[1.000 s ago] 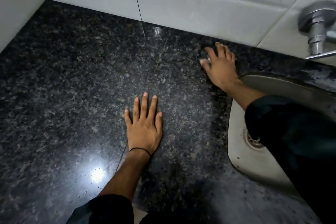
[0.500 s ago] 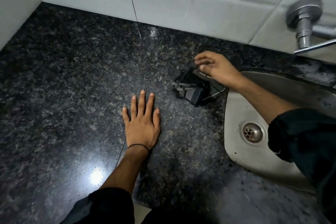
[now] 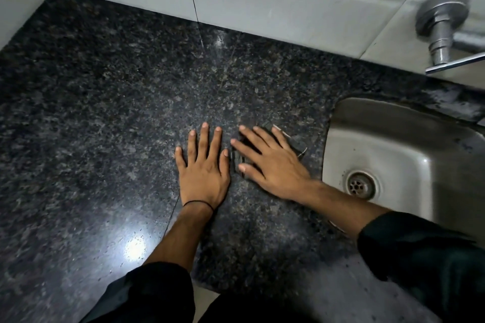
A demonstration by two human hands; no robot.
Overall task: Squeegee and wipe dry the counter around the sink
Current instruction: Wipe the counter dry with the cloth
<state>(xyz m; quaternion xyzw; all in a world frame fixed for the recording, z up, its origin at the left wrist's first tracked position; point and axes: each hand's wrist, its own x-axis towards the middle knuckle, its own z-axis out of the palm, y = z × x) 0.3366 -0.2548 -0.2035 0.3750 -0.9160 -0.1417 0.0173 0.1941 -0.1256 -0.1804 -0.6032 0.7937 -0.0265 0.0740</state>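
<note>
A dark speckled granite counter (image 3: 105,126) fills the view, with a steel sink (image 3: 409,144) set into it at the right. My left hand (image 3: 203,168) lies flat on the stone, fingers straight, a thin black band at the wrist. Right beside it, my right hand (image 3: 270,162) presses flat with spread fingers on a dark cloth (image 3: 298,145). Only the cloth's edges show around the hand, between my left hand and the sink's left rim.
White wall tiles (image 3: 262,0) close off the counter at the back and left. A chrome tap (image 3: 441,31) juts from the wall above the sink. The sink drain (image 3: 360,185) is at the bowl's near left. The counter's front edge runs below my forearms.
My right hand has dragged the dark cloth from the back of the counter near the sink corner toward me and leftward, and now lies flat on it. My left hand has stayed put.
</note>
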